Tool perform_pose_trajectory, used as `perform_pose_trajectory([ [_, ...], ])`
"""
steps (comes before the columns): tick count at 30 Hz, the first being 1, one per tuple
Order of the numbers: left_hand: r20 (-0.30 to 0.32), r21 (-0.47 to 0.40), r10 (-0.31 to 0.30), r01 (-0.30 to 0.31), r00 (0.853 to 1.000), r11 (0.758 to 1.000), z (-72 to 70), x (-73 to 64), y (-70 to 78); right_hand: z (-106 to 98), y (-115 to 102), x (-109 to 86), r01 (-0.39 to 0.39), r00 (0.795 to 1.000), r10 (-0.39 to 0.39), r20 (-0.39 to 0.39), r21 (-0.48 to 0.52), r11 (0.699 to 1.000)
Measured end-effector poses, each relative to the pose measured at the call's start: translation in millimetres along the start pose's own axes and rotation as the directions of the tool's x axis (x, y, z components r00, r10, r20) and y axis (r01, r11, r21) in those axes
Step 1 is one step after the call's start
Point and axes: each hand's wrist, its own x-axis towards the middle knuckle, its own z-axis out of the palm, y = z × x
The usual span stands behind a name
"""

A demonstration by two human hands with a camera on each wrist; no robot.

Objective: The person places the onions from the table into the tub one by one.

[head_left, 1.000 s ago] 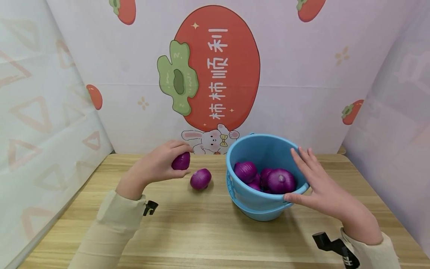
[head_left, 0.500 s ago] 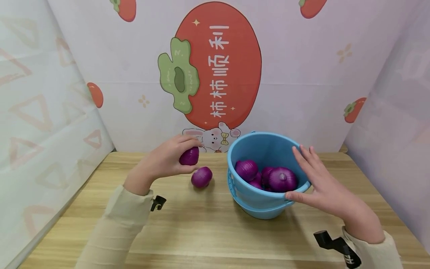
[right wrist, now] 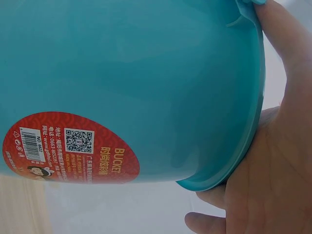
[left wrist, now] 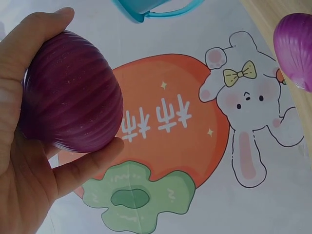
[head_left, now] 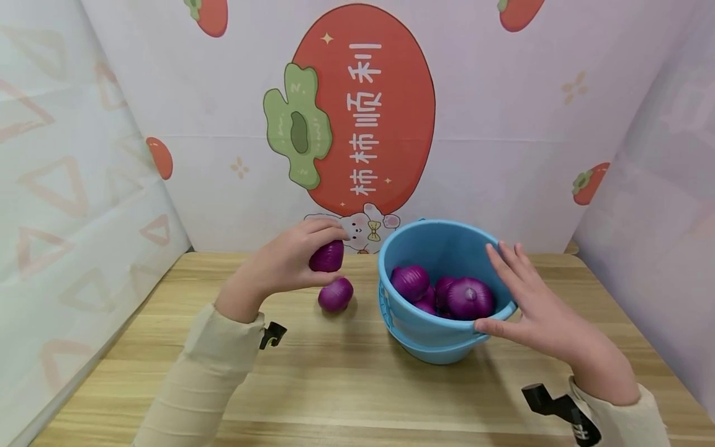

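Note:
In the head view my left hand [head_left: 282, 264] grips a purple onion [head_left: 327, 256] in the air, thumb below and fingers above. The left wrist view shows that onion's ribbed skin up close. Just below it, a second onion [head_left: 336, 295] lies on the table. To the right stands a light blue bucket [head_left: 427, 337] holding several onions [head_left: 470, 299], some partly hidden beneath others. My right hand [head_left: 542, 320] rests against the bucket's right rim, fingers spread and mostly straight, thumb on the near edge. The right wrist view has the bucket's side filling most of it.
A wooden table [head_left: 313, 385] lies under everything. Behind it hangs a white printed cloth [head_left: 491, 124] with a large persimmon and a rabbit. Another cloth [head_left: 84, 186] walls off the left side. The bucket's handle [left wrist: 175, 10] hangs down on its outside.
My left hand has moved right and slightly up with its onion, now over the onion on the table. My right hand and the bucket have stayed in place.

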Motion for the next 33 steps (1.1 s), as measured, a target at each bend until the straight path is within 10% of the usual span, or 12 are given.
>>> perform_pose_trajectory([
  [33, -0.125, -0.087, 0.147, -0.158, 0.981, 0.984, 9.3, 28.4, 31.8, -0.2, 1.2, 0.5, -0.004, 1.000, 0.004, -0.003, -0.006, 1.000],
])
